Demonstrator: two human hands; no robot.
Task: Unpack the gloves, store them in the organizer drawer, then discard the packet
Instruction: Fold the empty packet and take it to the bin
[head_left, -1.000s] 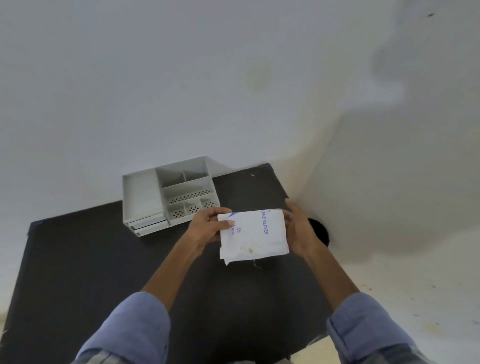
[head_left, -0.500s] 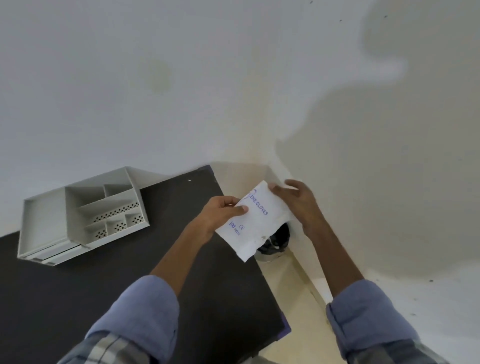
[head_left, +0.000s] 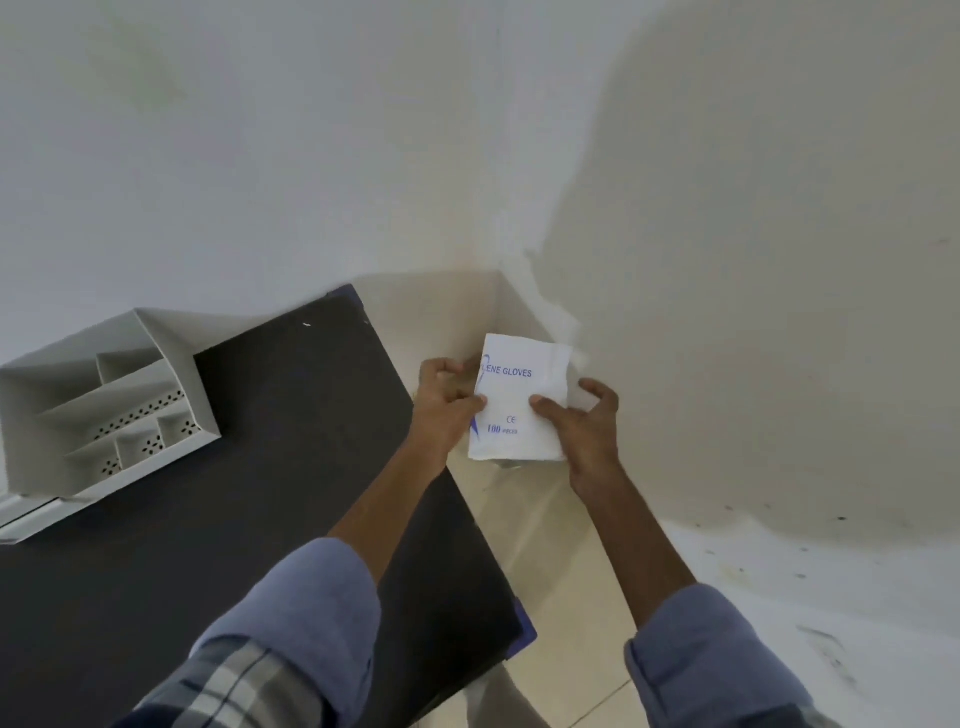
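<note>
A flat white packet (head_left: 519, 400) with blue print reading "GLOVES" and "100 pieces" hangs upright in the air past the table's right edge, over the floor corner. My left hand (head_left: 447, 405) pinches its left edge. My right hand (head_left: 582, 421) holds its right side with the thumb on the front. The white organizer (head_left: 104, 410) with several compartments stands on the black table (head_left: 291, 467) at the far left. Its low drawer (head_left: 26, 519) pokes out at the front left. No gloves show.
White walls meet in a corner right behind the packet. A beige tiled floor (head_left: 550, 571) runs between the table's right edge and the wall. The packet hides the floor spot directly beneath it.
Both hands have carried the packet right, off the table and over the floor corner, and turned it upright. The view has swung right; the dark round object seen on the floor earlier is now hidden.
</note>
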